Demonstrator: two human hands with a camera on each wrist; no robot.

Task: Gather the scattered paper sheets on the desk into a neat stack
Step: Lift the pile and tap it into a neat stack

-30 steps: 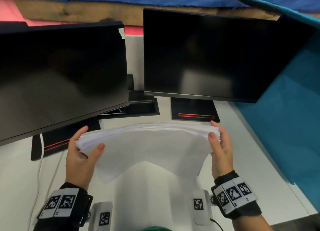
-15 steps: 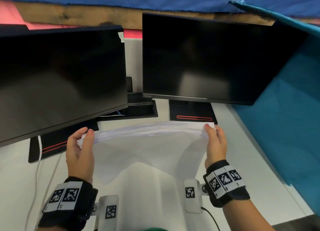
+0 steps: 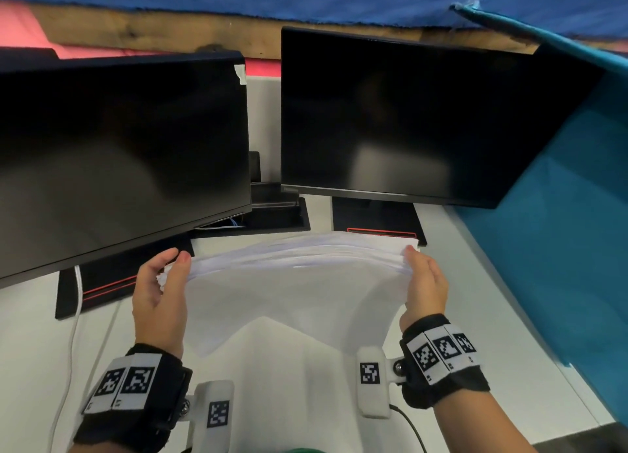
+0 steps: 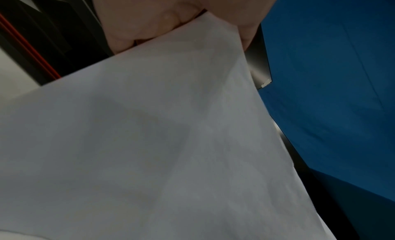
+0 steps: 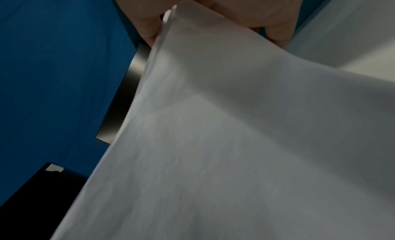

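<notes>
A thick bundle of white paper sheets [image 3: 299,282] hangs upright between my two hands above the white desk [image 3: 475,316], its top edges fanned and uneven, its lower edge sagging to the desk. My left hand [image 3: 163,282] grips the bundle's left end, thumb on the near face. My right hand [image 3: 423,279] pinches the right end. In the left wrist view the paper sheets [image 4: 171,142] fill the frame under my left hand [image 4: 175,20]. The right wrist view shows the same sheets [image 5: 235,142] held by my right hand [image 5: 213,12].
Two dark monitors stand close behind the paper, the left monitor [image 3: 112,156] and the right monitor [image 3: 424,119], with their black bases [image 3: 377,221] on the desk. A teal partition [image 3: 560,248] bounds the right side. A white cable [image 3: 78,282] runs down the left.
The bundle dipped slightly and came back up, staying upright between both hands. My left thumb shifted on the near face; the top edges look a little more fanned.
</notes>
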